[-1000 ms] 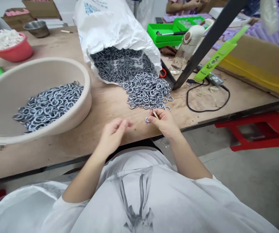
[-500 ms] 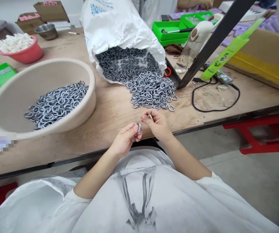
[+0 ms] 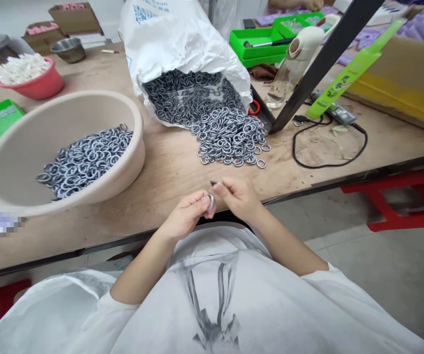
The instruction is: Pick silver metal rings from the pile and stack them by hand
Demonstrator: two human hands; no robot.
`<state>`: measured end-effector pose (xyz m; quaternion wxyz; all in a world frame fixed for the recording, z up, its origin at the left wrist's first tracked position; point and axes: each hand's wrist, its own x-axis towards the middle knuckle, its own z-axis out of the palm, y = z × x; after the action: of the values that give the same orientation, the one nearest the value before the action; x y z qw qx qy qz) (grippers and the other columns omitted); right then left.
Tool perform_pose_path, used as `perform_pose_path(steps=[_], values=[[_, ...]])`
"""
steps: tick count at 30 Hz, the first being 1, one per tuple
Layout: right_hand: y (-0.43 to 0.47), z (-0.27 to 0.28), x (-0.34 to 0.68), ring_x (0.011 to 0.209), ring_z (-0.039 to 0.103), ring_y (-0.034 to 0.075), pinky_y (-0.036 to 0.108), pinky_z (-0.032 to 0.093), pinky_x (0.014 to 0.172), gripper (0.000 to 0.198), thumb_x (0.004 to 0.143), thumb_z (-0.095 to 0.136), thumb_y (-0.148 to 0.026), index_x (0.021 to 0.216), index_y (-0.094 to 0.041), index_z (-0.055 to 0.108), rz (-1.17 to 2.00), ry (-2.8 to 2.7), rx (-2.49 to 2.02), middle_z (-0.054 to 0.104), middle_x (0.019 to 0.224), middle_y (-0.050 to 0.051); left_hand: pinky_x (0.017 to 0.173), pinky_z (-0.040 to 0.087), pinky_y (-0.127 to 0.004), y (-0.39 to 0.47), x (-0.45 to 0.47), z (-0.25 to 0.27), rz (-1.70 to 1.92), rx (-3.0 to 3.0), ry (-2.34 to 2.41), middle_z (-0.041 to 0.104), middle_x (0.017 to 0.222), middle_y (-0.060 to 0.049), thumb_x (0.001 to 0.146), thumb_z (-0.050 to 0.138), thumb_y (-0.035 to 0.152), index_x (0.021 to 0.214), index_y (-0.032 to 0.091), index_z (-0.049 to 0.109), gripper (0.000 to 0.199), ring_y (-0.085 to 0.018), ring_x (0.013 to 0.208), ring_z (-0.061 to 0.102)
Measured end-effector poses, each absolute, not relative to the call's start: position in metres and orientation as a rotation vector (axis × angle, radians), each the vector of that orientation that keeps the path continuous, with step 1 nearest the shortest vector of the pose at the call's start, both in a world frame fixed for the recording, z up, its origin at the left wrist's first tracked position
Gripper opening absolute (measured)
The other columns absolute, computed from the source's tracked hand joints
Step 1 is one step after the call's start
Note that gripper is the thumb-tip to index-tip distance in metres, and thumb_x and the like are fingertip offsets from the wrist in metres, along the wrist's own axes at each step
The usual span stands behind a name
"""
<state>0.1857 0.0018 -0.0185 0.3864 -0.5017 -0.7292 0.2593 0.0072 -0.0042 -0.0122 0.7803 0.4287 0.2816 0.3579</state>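
My left hand (image 3: 187,214) is closed in a pinch on a grey ring (image 3: 211,201) just above the table's front edge. Beside it, my right hand (image 3: 243,198) is curled round a small thin tool (image 3: 213,183). Only the tool's dark tip shows past the fingers, so its exact kind is hidden. Beyond my hands, a heap of similar grey rings (image 3: 230,137) spills from a white sack (image 3: 182,39) lying on its side. More rings (image 3: 86,157) lie in a large beige basin (image 3: 123,191) to the left.
A dark metal post (image 3: 322,69) slants up on the right, near a bottle (image 3: 302,51) and a black cable (image 3: 318,166). Green trays (image 3: 251,61) and a pink bowl (image 3: 44,88) of white pieces stand farther back. A red stool (image 3: 381,204) is at right.
My right hand has turned; the tool's pale thin points showed before, and now a dark tip shows. My left hand, still pinching the ring, has shifted slightly down.
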Motion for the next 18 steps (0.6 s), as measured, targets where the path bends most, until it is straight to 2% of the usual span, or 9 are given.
perform_pose_path(steps=[3,6,9,13,16,18], values=[[0.013,-0.022,0.202,0.06,0.047,0.014,0.027,0.028,0.058,0.051,0.098,0.042,-0.057,0.068,-0.019,0.058,0.538,-1.792,-1.535,0.051,0.06,-0.001,0.066,0.042,-0.027,-0.003,0.002,-0.012,0.756,0.989,0.619,0.056,0.062,-0.003,0.085,0.069,0.046,0.067,0.015,0.06,0.038,-0.012,0.062,0.05],[0.015,-0.024,0.215,0.079,0.059,0.021,0.029,0.035,0.066,0.033,0.089,0.062,-0.052,0.092,-0.02,0.071,0.361,-1.868,-1.751,0.067,0.085,0.005,0.066,0.045,-0.025,0.004,-0.003,-0.012,0.855,0.922,0.749,0.064,0.071,-0.005,0.081,0.074,0.045,0.074,0.014,0.067,0.033,-0.012,0.065,0.055],[0.013,-0.028,0.219,0.095,0.062,0.027,0.032,0.04,0.073,0.03,0.083,0.073,-0.042,0.104,-0.021,0.072,0.346,-1.948,-1.853,0.07,0.104,0.01,0.071,0.05,-0.024,0.012,-0.006,-0.012,0.892,0.834,0.81,0.07,0.083,-0.007,0.075,0.079,0.035,0.089,0.012,0.072,0.027,-0.012,0.071,0.062],[0.015,-0.033,0.22,0.094,0.064,0.028,0.034,0.042,0.074,0.024,0.085,0.07,-0.037,0.102,-0.02,0.072,0.392,-1.927,-1.899,0.073,0.1,0.011,0.072,0.055,-0.027,0.017,-0.007,-0.014,0.895,0.743,0.858,0.071,0.084,-0.005,0.066,0.074,0.016,0.097,0.014,0.071,0.031,-0.012,0.07,0.065],[0.017,-0.033,0.215,0.083,0.063,0.026,0.033,0.041,0.07,0.02,0.087,0.066,-0.037,0.095,-0.02,0.073,0.435,-1.796,-1.887,0.073,0.089,0.009,0.063,0.053,-0.023,0.017,-0.003,-0.016,0.891,0.691,0.883,0.069,0.082,-0.005,0.063,0.07,0.016,0.09,0.012,0.07,0.027,-0.011,0.067,0.063],[0.016,-0.031,0.205,0.078,0.062,0.022,0.031,0.042,0.068,0.021,0.086,0.066,-0.039,0.091,-0.02,0.072,0.61,-1.64,-1.727,0.071,0.082,0.006,0.057,0.049,-0.02,0.015,0.003,-0.018,0.883,0.663,0.877,0.066,0.081,-0.004,0.065,0.072,0.021,0.09,0.012,0.068,0.027,-0.009,0.064,0.059]])
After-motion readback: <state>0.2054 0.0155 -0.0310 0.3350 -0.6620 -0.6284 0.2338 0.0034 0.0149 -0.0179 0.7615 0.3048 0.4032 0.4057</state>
